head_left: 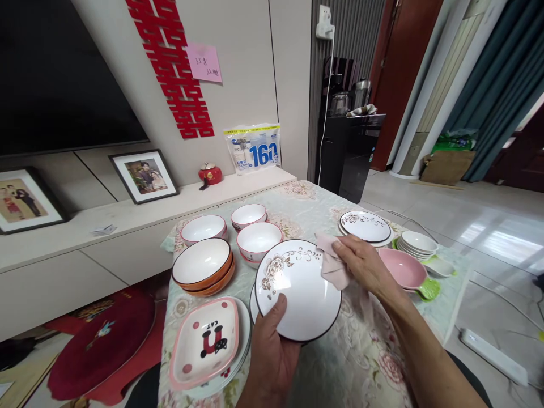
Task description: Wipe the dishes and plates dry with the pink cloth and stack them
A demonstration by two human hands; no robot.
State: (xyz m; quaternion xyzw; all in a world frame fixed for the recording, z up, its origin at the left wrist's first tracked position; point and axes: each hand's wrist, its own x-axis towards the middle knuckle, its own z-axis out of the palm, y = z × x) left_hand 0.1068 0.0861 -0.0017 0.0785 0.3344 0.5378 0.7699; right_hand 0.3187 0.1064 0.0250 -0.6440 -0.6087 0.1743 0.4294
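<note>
My left hand grips a white plate with a dark rim and brown flower pattern, thumb on its face, fingers beneath. The plate is tilted above the table, and part of another plate shows behind its left edge. In my right hand a pale pink cloth is bunched, touching the plate's upper right rim. Left of the plate lies a square pink-edged cat dish on other plates. Beyond my right hand sits a stack of similar flowered plates.
Orange bowls and red-rimmed white bowls stand at the table's left. On the right are a pink bowl with a green leaf handle and small stacked white dishes. A cabinet ledge runs behind the flowered tablecloth.
</note>
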